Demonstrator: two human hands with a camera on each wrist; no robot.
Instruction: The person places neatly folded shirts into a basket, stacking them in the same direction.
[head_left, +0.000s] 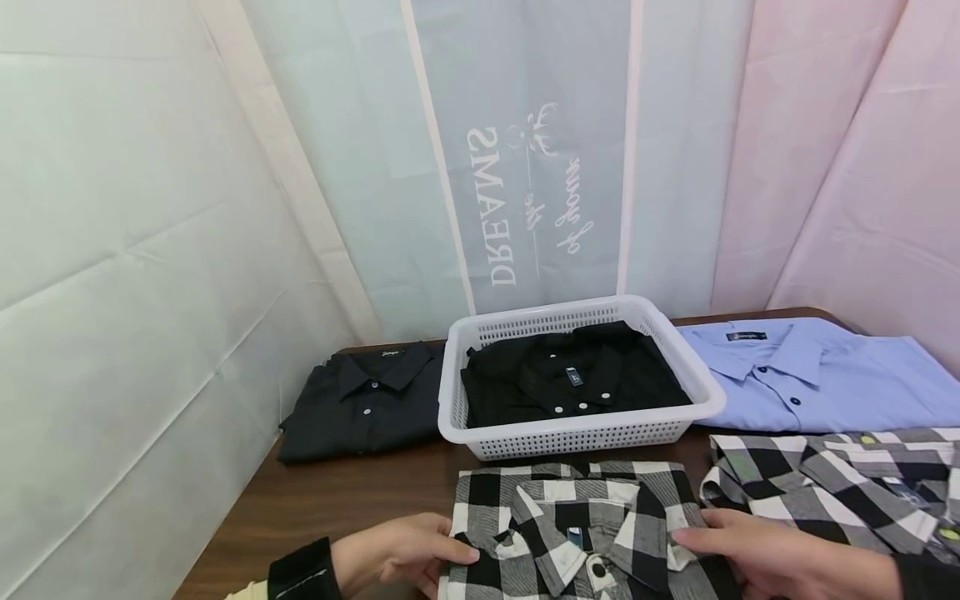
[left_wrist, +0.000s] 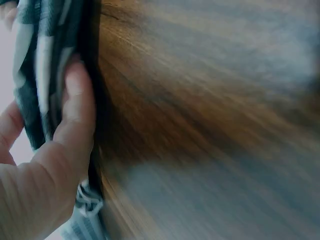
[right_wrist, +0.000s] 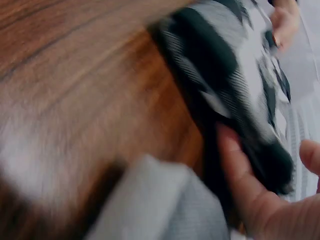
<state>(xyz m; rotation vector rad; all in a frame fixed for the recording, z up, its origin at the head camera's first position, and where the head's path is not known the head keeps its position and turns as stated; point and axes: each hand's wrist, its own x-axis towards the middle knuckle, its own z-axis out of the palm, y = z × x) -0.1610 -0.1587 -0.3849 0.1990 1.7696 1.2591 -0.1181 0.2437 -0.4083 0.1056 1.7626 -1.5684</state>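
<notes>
A folded black-and-white plaid shirt [head_left: 577, 525] lies on the brown wooden table [head_left: 352, 500] at the near edge, collar up. My left hand [head_left: 442, 554] grips its left edge, thumb on top. My right hand [head_left: 693, 537] grips its right edge the same way. In the left wrist view a finger [left_wrist: 75, 115] curls against the shirt's folded edge [left_wrist: 40, 75], with blurred table [left_wrist: 200, 100] beyond. The right wrist view shows fingers [right_wrist: 245, 180] under the shirt's dark edge [right_wrist: 225, 65]; that picture is blurred too.
Behind the plaid shirt stands a white perforated basket [head_left: 585, 435] with a folded black shirt [head_left: 570, 379] inside. A folded black shirt [head_left: 360, 400] lies left of the basket, a light blue shirt [head_left: 817, 375] right of it, and a second plaid shirt [head_left: 840, 483] near right. Fabric walls surround the table.
</notes>
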